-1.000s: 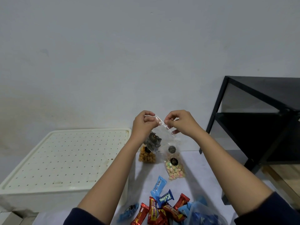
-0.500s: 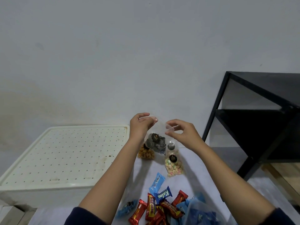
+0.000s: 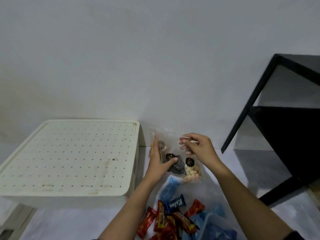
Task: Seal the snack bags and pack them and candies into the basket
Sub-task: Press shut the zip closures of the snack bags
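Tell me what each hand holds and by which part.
Both hold the clear snack bag: the left hand grips its left side, the right hand pinches its top right edge.

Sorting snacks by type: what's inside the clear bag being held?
Low in the clear bag sit dark swirled pieces. The left hand covers its left edge, so anything there is hidden.

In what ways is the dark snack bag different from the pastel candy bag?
The dark bag is held by the left hand and pinched at its top by the right hand; the pastel bag sits on the table, in no hand. The dark bag holds dark swirled pieces; the pastel bag holds small pale ones. Both are clear plastic.
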`<move>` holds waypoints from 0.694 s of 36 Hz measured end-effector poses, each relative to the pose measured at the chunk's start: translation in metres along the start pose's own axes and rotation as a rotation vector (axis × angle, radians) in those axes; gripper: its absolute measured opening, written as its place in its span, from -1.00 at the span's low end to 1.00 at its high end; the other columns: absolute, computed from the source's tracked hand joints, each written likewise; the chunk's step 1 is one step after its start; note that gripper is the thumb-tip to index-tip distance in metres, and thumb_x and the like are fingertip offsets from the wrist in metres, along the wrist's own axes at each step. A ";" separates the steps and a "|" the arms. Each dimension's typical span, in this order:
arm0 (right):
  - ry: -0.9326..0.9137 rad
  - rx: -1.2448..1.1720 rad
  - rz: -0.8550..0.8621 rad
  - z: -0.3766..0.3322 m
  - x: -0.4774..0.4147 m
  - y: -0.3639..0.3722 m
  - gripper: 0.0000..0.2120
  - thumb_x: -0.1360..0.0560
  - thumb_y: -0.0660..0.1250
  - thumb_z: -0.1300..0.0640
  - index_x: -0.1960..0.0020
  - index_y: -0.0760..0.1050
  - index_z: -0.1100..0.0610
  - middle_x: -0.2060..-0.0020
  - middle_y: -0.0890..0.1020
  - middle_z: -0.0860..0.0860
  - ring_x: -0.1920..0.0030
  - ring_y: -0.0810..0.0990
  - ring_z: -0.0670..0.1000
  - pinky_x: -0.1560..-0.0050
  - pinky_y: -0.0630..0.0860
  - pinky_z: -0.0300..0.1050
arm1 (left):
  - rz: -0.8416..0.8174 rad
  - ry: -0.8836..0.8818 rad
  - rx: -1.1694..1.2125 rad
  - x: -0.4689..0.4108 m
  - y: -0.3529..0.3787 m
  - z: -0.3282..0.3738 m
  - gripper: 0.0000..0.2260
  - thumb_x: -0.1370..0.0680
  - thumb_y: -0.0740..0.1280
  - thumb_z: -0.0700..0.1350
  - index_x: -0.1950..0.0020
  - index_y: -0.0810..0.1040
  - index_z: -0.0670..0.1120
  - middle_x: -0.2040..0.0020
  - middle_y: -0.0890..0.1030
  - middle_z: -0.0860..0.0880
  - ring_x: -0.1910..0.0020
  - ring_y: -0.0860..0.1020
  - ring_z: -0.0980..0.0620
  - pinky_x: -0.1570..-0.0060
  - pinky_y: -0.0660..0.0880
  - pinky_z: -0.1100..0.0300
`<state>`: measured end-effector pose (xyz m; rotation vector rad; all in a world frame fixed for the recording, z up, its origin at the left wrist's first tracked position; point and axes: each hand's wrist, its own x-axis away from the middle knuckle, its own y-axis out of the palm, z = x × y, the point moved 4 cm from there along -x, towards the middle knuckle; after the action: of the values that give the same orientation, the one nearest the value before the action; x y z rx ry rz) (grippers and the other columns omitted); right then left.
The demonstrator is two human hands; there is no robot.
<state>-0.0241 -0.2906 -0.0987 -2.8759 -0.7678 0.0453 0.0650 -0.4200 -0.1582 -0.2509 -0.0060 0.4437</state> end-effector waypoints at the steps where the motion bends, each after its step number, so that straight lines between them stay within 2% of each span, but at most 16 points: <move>1: 0.012 -0.006 0.001 0.006 -0.003 0.002 -0.83 -0.50 0.33 0.29 0.14 0.60 0.05 0.20 0.67 0.06 0.26 0.66 -0.02 0.29 0.55 -0.20 | 0.003 -0.016 0.005 -0.001 0.000 -0.005 -0.06 -0.38 0.50 -0.05 -0.41 -0.13 0.43 -0.53 0.07 0.05 -0.49 0.14 0.04 -0.43 0.22 -0.11; 4: 0.047 -0.033 0.025 0.026 -0.015 0.006 -0.82 -0.48 0.35 0.31 0.12 0.59 0.04 0.17 0.66 0.13 0.26 0.66 0.03 0.36 0.55 -0.23 | 0.037 -0.052 -0.027 -0.002 -0.001 -0.016 -0.09 -0.41 0.48 -0.12 -0.41 -0.12 0.40 -0.48 0.13 0.01 -0.41 0.21 0.06 -0.37 0.27 0.05; 7: 0.059 -0.027 0.049 0.046 -0.027 0.016 -0.80 -0.46 0.37 0.32 0.14 0.59 0.03 0.17 0.65 0.18 0.26 0.66 0.07 0.39 0.53 -0.25 | 0.093 -0.093 -0.028 -0.005 -0.004 -0.030 -0.14 -0.43 0.45 -0.22 -0.40 -0.07 0.33 -0.29 0.25 0.02 -0.27 0.32 0.09 -0.19 0.35 0.26; 9: 0.086 -0.025 0.061 0.057 -0.035 0.023 -0.83 -0.45 0.38 0.33 0.12 0.60 0.06 0.18 0.64 0.18 0.24 0.65 0.08 0.37 0.53 -0.27 | 0.131 -0.118 -0.069 -0.008 -0.006 -0.037 -0.14 -0.45 0.42 -0.26 -0.40 -0.08 0.31 -0.27 0.27 -0.02 -0.25 0.35 0.06 -0.23 0.40 0.19; 11: 0.103 0.013 0.075 0.067 -0.043 0.028 -0.84 -0.45 0.36 0.34 0.08 0.61 0.12 0.17 0.65 0.15 0.21 0.65 0.08 0.36 0.56 -0.24 | 0.162 -0.149 -0.107 -0.011 -0.008 -0.043 -0.15 -0.46 0.40 -0.26 -0.40 -0.11 0.29 -0.37 0.23 -0.10 -0.30 0.35 -0.01 -0.28 0.37 0.09; 14: 0.020 0.158 0.105 0.078 -0.054 0.032 -0.76 -0.43 0.28 0.40 0.03 0.62 0.17 0.19 0.67 0.09 0.15 0.67 0.08 0.18 0.65 0.02 | 0.189 -0.189 -0.127 -0.017 -0.009 -0.053 -0.17 -0.48 0.39 -0.24 -0.38 -0.14 0.30 -0.43 0.17 -0.13 -0.32 0.35 -0.06 -0.20 0.36 0.13; 17: 0.000 0.231 0.125 0.086 -0.063 0.033 -0.75 -0.43 0.26 0.39 0.01 0.62 0.16 0.18 0.67 0.05 0.15 0.67 0.04 0.11 0.64 0.11 | 0.181 -0.236 -0.103 -0.025 -0.008 -0.060 -0.16 -0.47 0.40 -0.24 -0.39 -0.10 0.34 -0.49 0.07 -0.16 -0.43 0.27 -0.17 -0.35 0.31 -0.09; 19: -0.016 0.248 0.146 0.088 -0.071 0.035 -0.77 -0.42 0.29 0.38 -0.01 0.61 0.19 0.18 0.67 0.06 0.16 0.66 0.05 0.06 0.63 0.06 | 0.178 -0.264 -0.103 -0.033 -0.008 -0.062 -0.15 -0.47 0.39 -0.26 -0.47 -0.09 0.26 -0.49 0.06 -0.16 -0.43 0.27 -0.16 -0.38 0.28 -0.03; 23: -0.097 0.295 0.196 0.087 -0.083 0.037 -0.76 -0.36 0.37 0.41 0.00 0.60 0.23 0.14 0.65 0.10 0.23 0.59 -0.03 0.14 0.51 -0.39 | 0.196 -0.276 -0.117 -0.046 -0.009 -0.064 -0.14 -0.47 0.39 -0.29 -0.51 -0.10 0.16 -0.42 0.14 -0.14 -0.39 0.32 -0.06 -0.34 0.25 0.15; 25: -0.103 0.284 0.205 0.090 -0.088 0.038 -0.74 -0.34 0.38 0.42 0.00 0.58 0.23 0.15 0.64 0.11 0.23 0.56 -0.03 0.15 0.51 -0.35 | 0.207 -0.287 -0.126 -0.050 -0.008 -0.066 -0.15 -0.48 0.38 -0.28 -0.52 -0.10 0.15 -0.43 0.13 -0.14 -0.39 0.33 -0.06 -0.30 0.25 0.21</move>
<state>-0.0880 -0.3531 -0.1949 -2.6823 -0.4376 0.3045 0.0274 -0.4639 -0.2175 -0.3115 -0.2921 0.6836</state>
